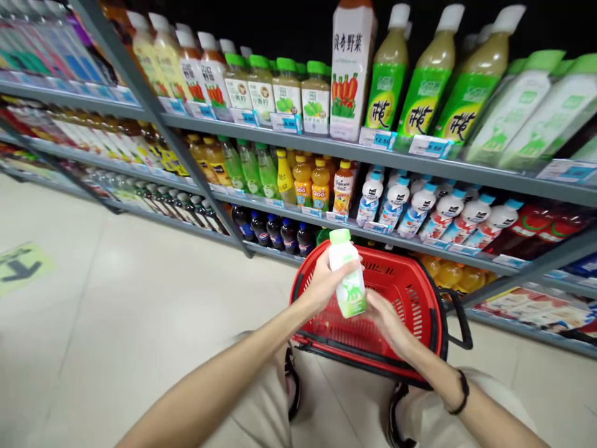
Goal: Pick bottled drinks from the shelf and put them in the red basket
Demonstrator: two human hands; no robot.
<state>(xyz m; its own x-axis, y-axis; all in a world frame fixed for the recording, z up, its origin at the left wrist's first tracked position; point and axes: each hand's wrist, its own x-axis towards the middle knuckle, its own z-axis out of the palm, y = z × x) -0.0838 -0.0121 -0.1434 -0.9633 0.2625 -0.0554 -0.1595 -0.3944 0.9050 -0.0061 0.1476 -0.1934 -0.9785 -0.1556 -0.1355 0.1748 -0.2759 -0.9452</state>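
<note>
A white and green drink bottle (pixel 347 280) with a light green cap is held upright, slightly tilted, over the red shopping basket (pixel 321 339). My left hand (pixel 325 279) is closed around its upper body, thumb across the front. Against the bottle's lower right side rests my right hand (pixel 386 316); its fingers go partly behind the bottle, so their grip is partly hidden. Beneath both hands the basket stands on the floor, with its black handle (pixel 461 320) out to the right.
Shelves of drinks run across the front, with a shelf edge (pixel 298 138) above the basket. Similar white and green bottles (pixel 513 112) stand at the upper right. Dark cola bottles (pixel 280 233) line the bottom shelf behind the basket. A yellow floor arrow (pixel 21 267) lies left.
</note>
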